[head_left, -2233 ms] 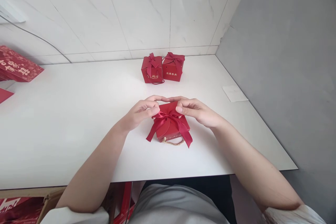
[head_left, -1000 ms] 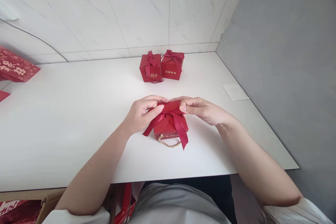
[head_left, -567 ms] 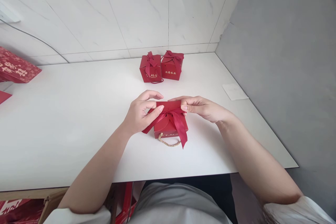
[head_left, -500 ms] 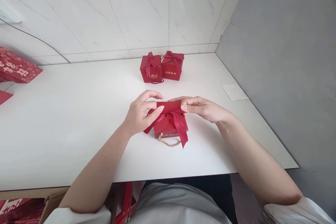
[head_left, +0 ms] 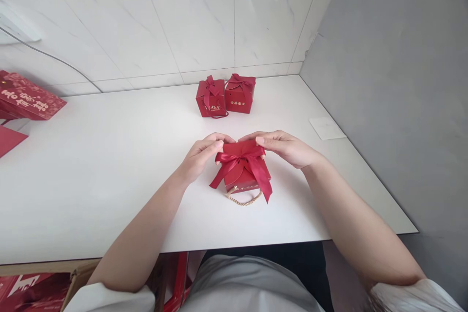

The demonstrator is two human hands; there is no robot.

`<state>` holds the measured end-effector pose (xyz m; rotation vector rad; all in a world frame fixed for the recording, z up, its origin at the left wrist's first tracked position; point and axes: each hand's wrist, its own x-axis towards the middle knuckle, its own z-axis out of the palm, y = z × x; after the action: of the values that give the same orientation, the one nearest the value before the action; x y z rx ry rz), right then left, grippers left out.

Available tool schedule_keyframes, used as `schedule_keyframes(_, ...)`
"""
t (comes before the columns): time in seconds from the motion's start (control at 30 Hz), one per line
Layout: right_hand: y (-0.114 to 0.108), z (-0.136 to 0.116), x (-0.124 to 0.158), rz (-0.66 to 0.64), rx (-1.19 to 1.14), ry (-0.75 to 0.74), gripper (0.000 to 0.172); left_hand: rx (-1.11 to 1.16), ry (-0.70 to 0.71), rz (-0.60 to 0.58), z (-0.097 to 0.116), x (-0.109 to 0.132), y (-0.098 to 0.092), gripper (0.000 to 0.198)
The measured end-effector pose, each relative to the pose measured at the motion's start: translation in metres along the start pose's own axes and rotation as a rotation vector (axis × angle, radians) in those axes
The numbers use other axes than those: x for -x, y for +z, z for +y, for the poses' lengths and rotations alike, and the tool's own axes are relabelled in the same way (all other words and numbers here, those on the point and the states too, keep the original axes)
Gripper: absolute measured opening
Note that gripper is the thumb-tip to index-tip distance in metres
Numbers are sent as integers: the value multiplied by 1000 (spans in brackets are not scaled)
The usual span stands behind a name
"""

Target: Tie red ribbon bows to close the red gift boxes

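Observation:
A small red gift box (head_left: 244, 179) stands on the white table in front of me, tied with a red ribbon bow (head_left: 242, 157). Its ribbon tails hang over the front, and a gold rope handle (head_left: 245, 203) loops out at the near side. My left hand (head_left: 202, 156) grips the far left corner, thumb on top and fingers curled behind. At the far right corner my right hand (head_left: 287, 148) does likewise, its thumb close to the bow's right loop. The fingers behind the box are partly hidden.
Two similar red boxes (head_left: 211, 100) (head_left: 239, 95) with bows stand at the back by the tiled wall. Red printed packaging (head_left: 31, 97) lies at the far left. A white paper square (head_left: 327, 128) rests near the right edge. Below the table is an open carton (head_left: 78, 273).
The box has shifted slightly right and turned a little. My left hand has moved off the bow's left side to the box's far left corner. The bow's left loop now shows fully.

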<state>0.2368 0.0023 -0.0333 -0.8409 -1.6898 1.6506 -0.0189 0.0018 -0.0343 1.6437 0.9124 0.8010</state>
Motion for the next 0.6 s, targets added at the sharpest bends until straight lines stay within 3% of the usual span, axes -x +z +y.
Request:
schedule_keyframes(0.2,17,3,-5,71,-97,-87,41,70,50,9,3,3,3,46)
schedule_keyframes(0.37,26,5,-8,100,-139,-106,55,47,70,39,3,4,7,43)
schedule_keyframes(0.6,32,8,-8,140,-143,-78,44,-137,35,269,9,8,25,46)
